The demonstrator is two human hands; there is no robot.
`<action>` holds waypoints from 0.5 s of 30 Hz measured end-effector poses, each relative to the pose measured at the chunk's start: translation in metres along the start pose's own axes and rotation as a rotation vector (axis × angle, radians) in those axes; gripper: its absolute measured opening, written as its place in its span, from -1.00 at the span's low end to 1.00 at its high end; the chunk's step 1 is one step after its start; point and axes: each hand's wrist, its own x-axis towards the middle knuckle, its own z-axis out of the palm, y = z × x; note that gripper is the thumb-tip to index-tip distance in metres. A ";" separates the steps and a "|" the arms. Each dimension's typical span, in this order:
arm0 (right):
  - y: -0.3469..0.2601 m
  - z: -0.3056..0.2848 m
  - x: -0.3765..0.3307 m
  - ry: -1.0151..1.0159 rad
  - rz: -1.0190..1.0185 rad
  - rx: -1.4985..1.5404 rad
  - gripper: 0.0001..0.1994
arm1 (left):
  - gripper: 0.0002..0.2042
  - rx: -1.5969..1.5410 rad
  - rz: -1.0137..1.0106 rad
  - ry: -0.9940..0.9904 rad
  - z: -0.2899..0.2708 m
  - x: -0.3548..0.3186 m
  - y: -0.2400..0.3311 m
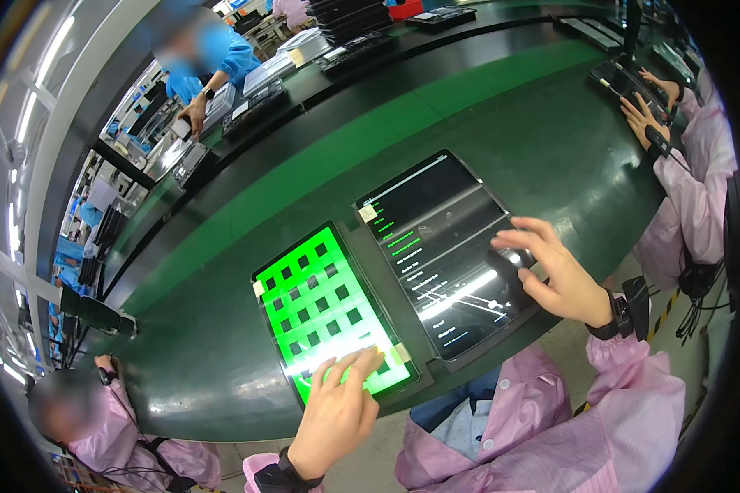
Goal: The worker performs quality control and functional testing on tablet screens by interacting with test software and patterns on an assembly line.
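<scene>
Two tablets lie side by side on the dark green table in front of me. On the left tablet (319,304), a bright green screen carries a grid of black squares. My left hand (341,411) is over its lower end, fingers stretched out with the tips at the glass; whether they press on it I cannot tell. The right tablet (440,238) has a black screen with a list of green and white lines. Above its right edge my right hand (559,279) hovers with fingers spread, holding nothing. Small pale tabs stick to the tablets' edges.
The green table (197,329) curves around me. Beyond it runs a dark conveyor-like strip bearing trays (259,107) and a black stack (349,18). A person in blue (230,57) works across it; people in pink sit at far right (691,181) and lower left (111,427).
</scene>
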 end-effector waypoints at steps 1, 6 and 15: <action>0.001 -0.002 0.000 0.047 0.049 -0.039 -0.49 | -0.45 0.008 -0.011 0.012 -0.001 0.000 0.000; 0.021 -0.013 -0.008 0.127 0.234 -0.197 -0.52 | -0.19 0.070 -0.101 0.110 -0.005 -0.017 -0.020; 0.027 -0.018 0.015 -0.096 0.647 0.247 -0.38 | -0.02 0.086 -0.131 0.120 0.014 -0.038 -0.040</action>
